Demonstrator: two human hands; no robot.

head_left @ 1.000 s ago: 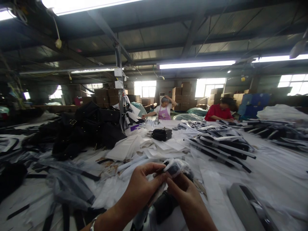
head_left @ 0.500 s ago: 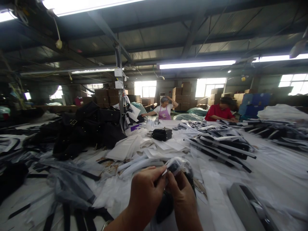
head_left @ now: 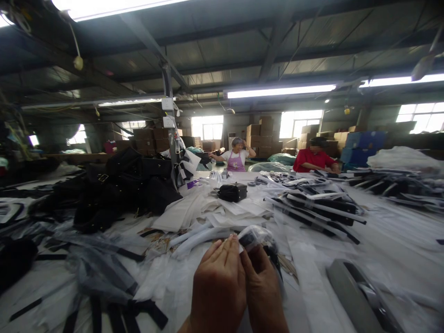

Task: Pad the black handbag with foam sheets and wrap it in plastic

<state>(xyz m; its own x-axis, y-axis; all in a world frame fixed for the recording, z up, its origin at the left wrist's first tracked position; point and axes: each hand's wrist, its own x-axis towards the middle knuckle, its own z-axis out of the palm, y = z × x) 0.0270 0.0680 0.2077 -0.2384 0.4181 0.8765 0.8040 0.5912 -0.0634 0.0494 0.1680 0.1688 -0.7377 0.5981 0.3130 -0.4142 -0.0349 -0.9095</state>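
Note:
Close in front of me is a dark item in clear plastic wrap (head_left: 258,235). My right hand (head_left: 265,289) is closed round its near side, with thumb and fingers bent against the plastic. Beside it, my left hand (head_left: 220,282) has its fingers pressed together, the tips meeting the wrap's left edge. A small white bit shows between the two hands; what the left fingers pinch there is hidden. Below the wrap, the dark body of the item (head_left: 277,263) shows only partly behind my right hand.
A grey tape dispenser (head_left: 360,296) stands at right. White sheets (head_left: 187,208) and a small black bag (head_left: 232,192) lie ahead. Black bags (head_left: 121,185) are heaped left, wrapped straps (head_left: 315,208) right. Clear plastic with black straps (head_left: 104,268) lies near left. Two people sit across the table.
My left hand has turned, its back now towards me and its fingers straighter, and covers more of the small white bit. My right hand keeps its hold. The view has shifted slightly.

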